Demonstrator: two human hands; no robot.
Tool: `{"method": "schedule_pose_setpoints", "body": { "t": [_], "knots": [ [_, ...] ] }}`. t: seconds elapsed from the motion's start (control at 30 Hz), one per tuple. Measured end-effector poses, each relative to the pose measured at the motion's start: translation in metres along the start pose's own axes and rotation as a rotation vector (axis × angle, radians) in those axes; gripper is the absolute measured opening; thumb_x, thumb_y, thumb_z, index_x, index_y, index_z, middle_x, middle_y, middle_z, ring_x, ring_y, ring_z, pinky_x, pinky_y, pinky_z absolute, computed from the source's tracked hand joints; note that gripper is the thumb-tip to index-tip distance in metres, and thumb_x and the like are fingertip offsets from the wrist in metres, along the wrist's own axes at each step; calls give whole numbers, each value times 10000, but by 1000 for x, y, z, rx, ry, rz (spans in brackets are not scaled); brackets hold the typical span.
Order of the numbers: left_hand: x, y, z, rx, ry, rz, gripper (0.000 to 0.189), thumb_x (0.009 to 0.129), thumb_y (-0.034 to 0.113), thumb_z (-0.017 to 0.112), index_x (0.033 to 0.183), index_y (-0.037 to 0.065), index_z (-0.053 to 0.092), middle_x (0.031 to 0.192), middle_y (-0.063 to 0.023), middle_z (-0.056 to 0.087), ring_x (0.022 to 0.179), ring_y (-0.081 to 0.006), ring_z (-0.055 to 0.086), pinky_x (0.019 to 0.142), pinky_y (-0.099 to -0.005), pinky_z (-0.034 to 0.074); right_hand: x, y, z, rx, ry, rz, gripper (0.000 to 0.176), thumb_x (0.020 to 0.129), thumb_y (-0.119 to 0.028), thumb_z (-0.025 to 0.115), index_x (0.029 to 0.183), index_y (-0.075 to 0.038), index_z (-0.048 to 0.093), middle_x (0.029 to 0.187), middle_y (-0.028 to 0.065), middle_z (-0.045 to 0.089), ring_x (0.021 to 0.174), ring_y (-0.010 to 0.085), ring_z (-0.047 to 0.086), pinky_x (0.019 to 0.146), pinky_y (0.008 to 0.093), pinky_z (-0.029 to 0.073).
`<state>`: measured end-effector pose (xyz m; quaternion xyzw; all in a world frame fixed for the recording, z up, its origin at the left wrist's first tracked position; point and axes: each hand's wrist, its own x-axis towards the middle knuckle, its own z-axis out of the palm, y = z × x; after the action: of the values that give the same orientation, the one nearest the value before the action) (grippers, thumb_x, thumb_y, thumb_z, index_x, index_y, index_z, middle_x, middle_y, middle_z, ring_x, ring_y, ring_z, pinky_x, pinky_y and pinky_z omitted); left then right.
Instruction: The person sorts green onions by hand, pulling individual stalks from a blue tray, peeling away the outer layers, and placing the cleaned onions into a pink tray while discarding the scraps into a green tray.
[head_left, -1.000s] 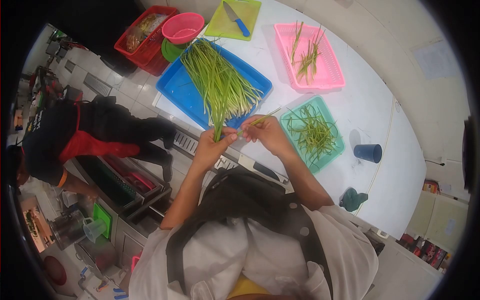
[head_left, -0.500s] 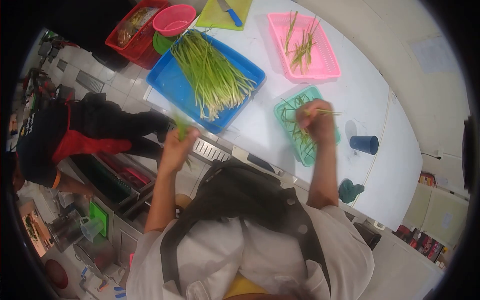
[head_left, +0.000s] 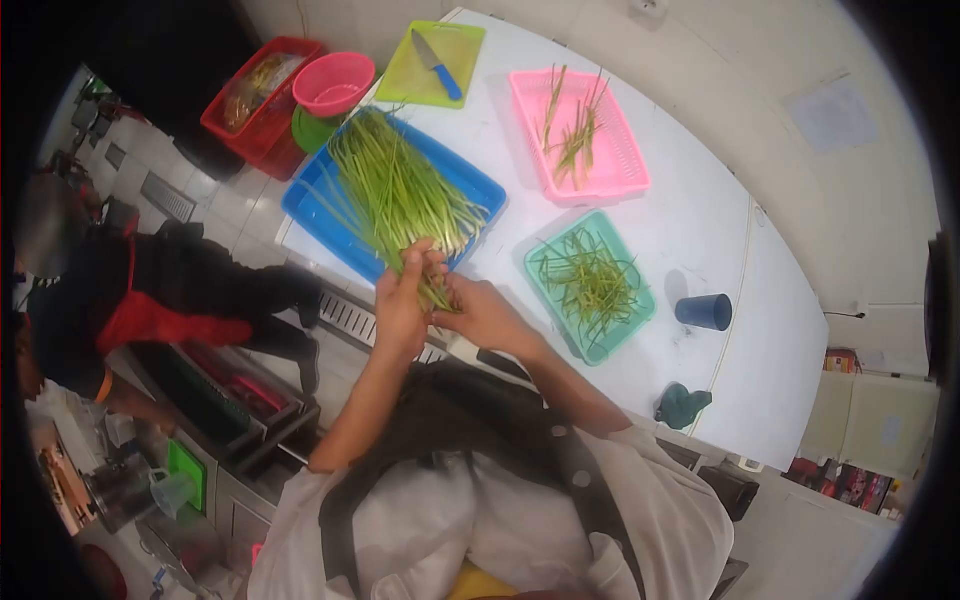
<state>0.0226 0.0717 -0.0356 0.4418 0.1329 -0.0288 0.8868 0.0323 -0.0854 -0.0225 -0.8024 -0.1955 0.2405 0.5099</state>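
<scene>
My left hand (head_left: 403,305) is closed around a few spring onions (head_left: 392,252) at the front edge of a blue tray (head_left: 308,215). Right beside it, my right hand (head_left: 480,312) pinches the lower end of the same stalks, its fingertips close to the left ones. Behind both hands a large bunch of spring onions (head_left: 405,185) lies in the tray, pale ends toward the right. To the right, a mint-green basket (head_left: 596,352) holds thin green trimmings (head_left: 590,280). Farther back, a pink basket (head_left: 628,165) contains several stalks (head_left: 578,140).
A knife (head_left: 437,66) rests on a green cutting board (head_left: 392,88) at the back. A dark blue cup (head_left: 704,312) and a crumpled green cloth (head_left: 683,405) are on the right. Red crates (head_left: 240,110) and a pink bowl (head_left: 335,85) stand left. A co-worker (head_left: 170,290) bends at the left.
My right hand has left the mint-green basket and come over to my left hand, dropping trimmings there. My left hand has moved right and up, toward the tray's edge. The view has shifted slightly.
</scene>
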Motion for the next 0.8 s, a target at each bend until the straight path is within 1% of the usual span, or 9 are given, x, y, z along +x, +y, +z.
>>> {"method": "schedule_pose_setpoints", "body": {
  "t": [0.17, 0.33, 0.43, 0.53, 0.57, 0.6, 0.67, 0.73, 0.8],
  "knots": [
    [6, 12, -20, -55, 31, -32, 428, 1025, 264, 522, 1353, -6, 472, 1210, -137, 616, 1077, -230, 631, 931, -340, 524, 4, 18, -20, 398, -48, 121, 165, 982, -114, 551, 1032, -3, 663, 802, 55, 698, 551, 97, 606, 530, 242, 497],
    [-1, 29, -23, -74, 24, -119, 437, 1023, 285, 523, 1372, 29, 457, 1221, -135, 620, 1044, -227, 650, 879, -373, 543, 20, -1, -87, 373, 117, 108, 217, 1017, -177, 506, 1025, -14, 649, 808, 70, 690, 476, 68, 513, 435, 210, 419],
    [0, 30, -25, -50, 14, -75, 421, 1024, 298, 522, 1342, 25, 485, 1171, -117, 651, 1008, -197, 654, 805, -327, 536, 23, -6, -118, 186, -89, 199, 193, 999, -156, 518, 1020, -10, 644, 800, 75, 683, 480, 80, 528, 434, 216, 413],
    [3, 27, -38, 46, -9, -1, 427, 1023, 310, 523, 1333, 16, 495, 1139, -104, 666, 987, -180, 655, 767, -299, 525, 28, -4, -159, 21, 101, 118, 162, 973, -118, 525, 1009, -9, 640, 803, 80, 683, 488, 84, 543, 427, 213, 404],
    [0, 31, -37, 82, -20, 8, 433, 1023, 312, 524, 1333, 12, 497, 1128, -99, 670, 981, -173, 655, 756, -287, 522, 36, 9, -169, -18, 317, 115, 222, 961, -129, 516, 1081, 13, 637, 797, 83, 680, 503, 91, 541, 457, 226, 434],
    [-4, 32, -37, 118, -34, 10, 438, 1022, 315, 524, 1334, 8, 499, 1117, -94, 674, 974, -167, 656, 744, -275, 519, 42, 12, -178, -319, 511, 76, 268, 947, -132, 557, 1154, 26, 619, 921, 146, 692, 725, 188, 651, 664, 310, 534],
    [-7, 34, -39, 150, -58, -4, 448, 1008, 313, 554, 1321, -5, 518, 1120, -88, 673, 950, -160, 662, 711, -249, 518, 44, 26, -173, -1042, 826, 2, 320, 929, -142, 602, 1204, 22, 603, 1035, 182, 675, 923, 253, 645, 829, 355, 507],
    [-9, 31, -38, 179, -46, -15, 449, 989, 309, 590, 1295, -17, 547, 1095, -79, 677, 916, -148, 666, 676, -225, 516, 48, 15, -158, -923, 809, -207, 382, 893, -150, 671, 1237, -1, 597, 1202, 224, 627, 1170, 331, 583, 1007, 390, 434],
    [-11, 25, -36, 202, 8, -19, 443, 966, 304, 632, 1256, -27, 585, 1041, -67, 686, 871, -130, 669, 639, -204, 514, 45, 9, -116, -203, 414, -46, 379, 903, -211, 683, 1217, -19, 591, 1102, 144, 664, 1029, 241, 638, 891, 363, 481]
  ]
}}
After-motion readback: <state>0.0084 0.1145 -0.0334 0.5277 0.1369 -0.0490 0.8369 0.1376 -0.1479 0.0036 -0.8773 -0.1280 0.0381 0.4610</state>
